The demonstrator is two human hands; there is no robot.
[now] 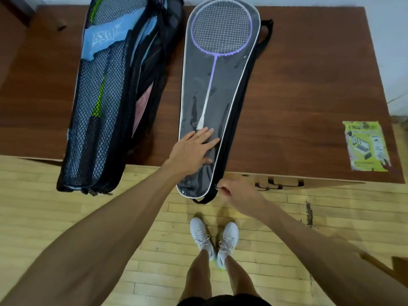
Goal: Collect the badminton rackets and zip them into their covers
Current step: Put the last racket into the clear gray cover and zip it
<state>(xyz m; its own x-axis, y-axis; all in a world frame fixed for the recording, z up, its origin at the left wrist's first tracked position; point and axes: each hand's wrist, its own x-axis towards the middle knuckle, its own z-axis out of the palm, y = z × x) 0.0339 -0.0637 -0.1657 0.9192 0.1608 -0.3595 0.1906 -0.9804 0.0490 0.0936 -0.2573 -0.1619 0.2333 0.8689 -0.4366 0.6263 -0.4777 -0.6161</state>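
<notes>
A purple-and-white badminton racket (221, 34) lies inside a clear-fronted cover (229, 85) with white piping, on the brown table (309, 85). The cover's handle end hangs over the table's front edge. My left hand (194, 149) presses flat on the cover over the racket's grip, fingers spread. My right hand (236, 191) pinches the zip pull (217, 188) at the cover's lower right corner. To the left lies a black mesh racket bag (106, 102) with a blue panel, holding a yellow-green racket (99, 100).
A yellow-green leaflet (366, 146) lies near the table's right front corner. Below the table edge are a wooden plank floor (88, 195) and my white shoes (214, 237). A dark drawer handle (278, 184) shows under the table edge.
</notes>
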